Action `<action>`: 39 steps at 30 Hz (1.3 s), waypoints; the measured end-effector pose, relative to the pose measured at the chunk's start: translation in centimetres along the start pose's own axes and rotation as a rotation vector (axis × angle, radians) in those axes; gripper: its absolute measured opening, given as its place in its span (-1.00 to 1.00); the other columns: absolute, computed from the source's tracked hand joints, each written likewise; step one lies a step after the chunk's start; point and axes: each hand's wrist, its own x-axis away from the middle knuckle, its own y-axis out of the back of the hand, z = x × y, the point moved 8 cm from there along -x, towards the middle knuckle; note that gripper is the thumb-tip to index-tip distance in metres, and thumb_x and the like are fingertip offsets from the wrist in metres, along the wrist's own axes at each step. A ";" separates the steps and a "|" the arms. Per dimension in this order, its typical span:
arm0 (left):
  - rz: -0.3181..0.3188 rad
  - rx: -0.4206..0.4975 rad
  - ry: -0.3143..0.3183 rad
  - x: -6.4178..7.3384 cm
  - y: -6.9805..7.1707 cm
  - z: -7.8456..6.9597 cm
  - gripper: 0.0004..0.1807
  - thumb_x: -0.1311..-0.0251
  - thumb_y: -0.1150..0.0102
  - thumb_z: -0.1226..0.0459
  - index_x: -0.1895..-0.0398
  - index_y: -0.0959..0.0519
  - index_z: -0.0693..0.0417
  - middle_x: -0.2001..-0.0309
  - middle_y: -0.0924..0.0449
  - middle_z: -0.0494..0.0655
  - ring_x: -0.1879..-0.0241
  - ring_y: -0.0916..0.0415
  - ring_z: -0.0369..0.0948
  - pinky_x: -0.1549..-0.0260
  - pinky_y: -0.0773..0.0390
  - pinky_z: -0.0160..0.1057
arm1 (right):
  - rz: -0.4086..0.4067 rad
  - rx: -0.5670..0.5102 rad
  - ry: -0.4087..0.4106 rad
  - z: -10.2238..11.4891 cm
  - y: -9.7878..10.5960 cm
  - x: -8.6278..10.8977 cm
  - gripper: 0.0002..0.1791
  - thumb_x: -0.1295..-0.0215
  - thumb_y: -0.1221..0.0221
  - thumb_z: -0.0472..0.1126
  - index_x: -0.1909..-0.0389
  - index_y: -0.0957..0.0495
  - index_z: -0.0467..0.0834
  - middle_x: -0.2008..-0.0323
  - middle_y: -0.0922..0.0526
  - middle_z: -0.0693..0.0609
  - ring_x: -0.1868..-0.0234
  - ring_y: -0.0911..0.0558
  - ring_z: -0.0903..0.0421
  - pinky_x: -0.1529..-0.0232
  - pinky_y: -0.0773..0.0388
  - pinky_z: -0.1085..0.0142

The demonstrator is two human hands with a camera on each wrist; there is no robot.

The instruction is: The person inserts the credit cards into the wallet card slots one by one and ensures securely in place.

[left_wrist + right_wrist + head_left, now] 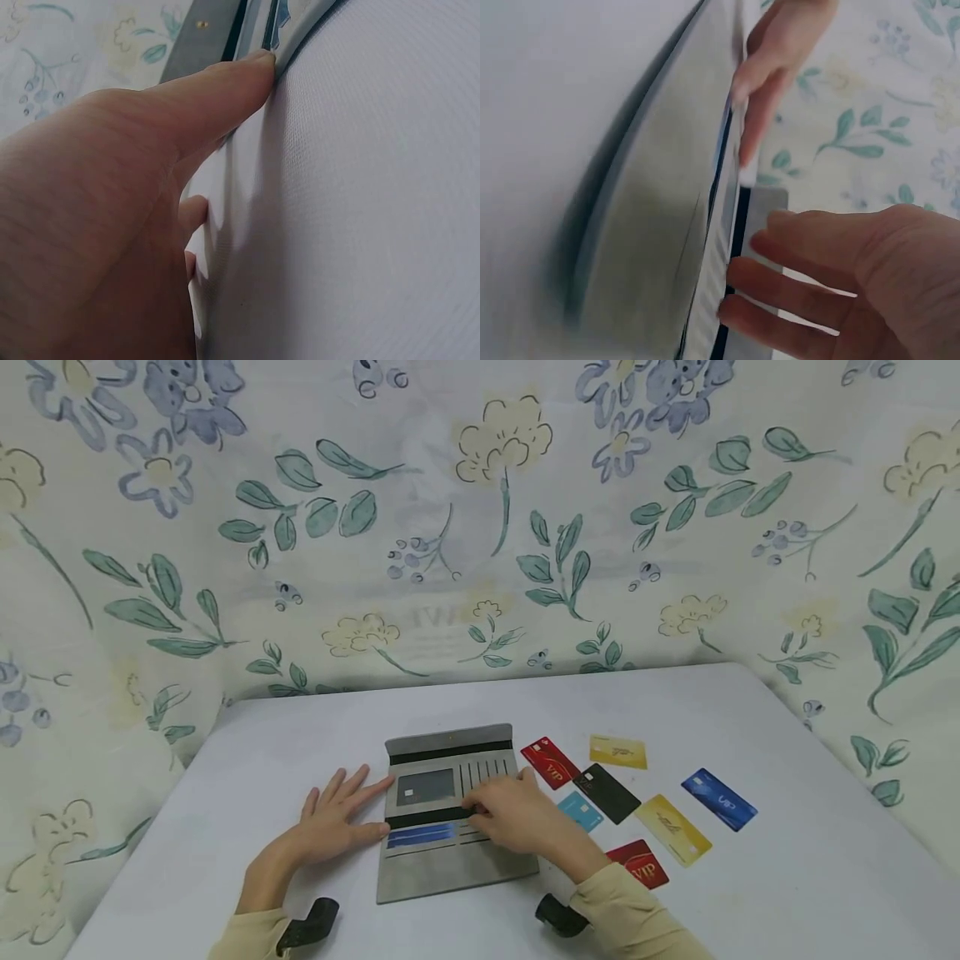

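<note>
A grey bifold wallet lies unfolded on the white table, with card slots and a dark window pocket. Part of a blue card shows in its lower slots. My left hand is spread flat at the wallet's left side, its thumb and a fingertip touching that edge. In the left wrist view the thumb rests at the wallet's rim. Over the right half of the wallet is my right hand, fingers loosely bent at the slots. The right wrist view shows no card between its fingers.
Right of the wallet lie several loose cards: a red card, a black card, a light blue card, yellow cards, a blue card and a lower red card. Floral cloth hangs behind the table.
</note>
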 end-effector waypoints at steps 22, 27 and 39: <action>-0.007 0.003 0.011 -0.1 -0.2 0.5 -0.20 -0.20 -0.21 -0.12 -0.48 -0.27 -0.08 -0.55 0.13 0.29 -0.50 0.46 0.35 -0.29 0.54 0.46 | -0.060 0.133 -0.365 -22.6 7.4 10.6 -0.49 -0.23 -0.32 -0.12 -0.13 -0.54 -0.31 0.07 -0.62 -0.26 0.01 -0.54 -0.27 0.08 -0.40 -0.35; -0.007 -0.002 0.020 0.1 -0.1 0.5 -0.19 -0.19 -0.22 -0.12 -0.48 -0.28 -0.08 -0.55 0.13 0.29 -0.50 0.45 0.34 -0.29 0.53 0.45 | -0.015 0.093 -0.480 -25.8 6.7 13.6 -0.28 -0.22 -0.30 -0.01 -0.23 -0.40 -0.43 -0.11 -0.43 -0.50 -0.11 -0.36 -0.47 0.03 -0.32 -0.48; -0.003 -0.002 0.022 0.0 -0.1 0.0 -0.19 -0.20 -0.22 -0.12 -0.48 -0.27 -0.08 -0.55 0.14 0.29 -0.50 0.47 0.34 -0.29 0.56 0.44 | 0.035 0.062 -0.609 -28.1 6.8 17.6 -0.04 -0.18 -0.28 0.24 -0.15 -0.34 -0.59 -0.06 -0.33 -0.65 -0.08 -0.30 -0.57 0.07 -0.40 -0.43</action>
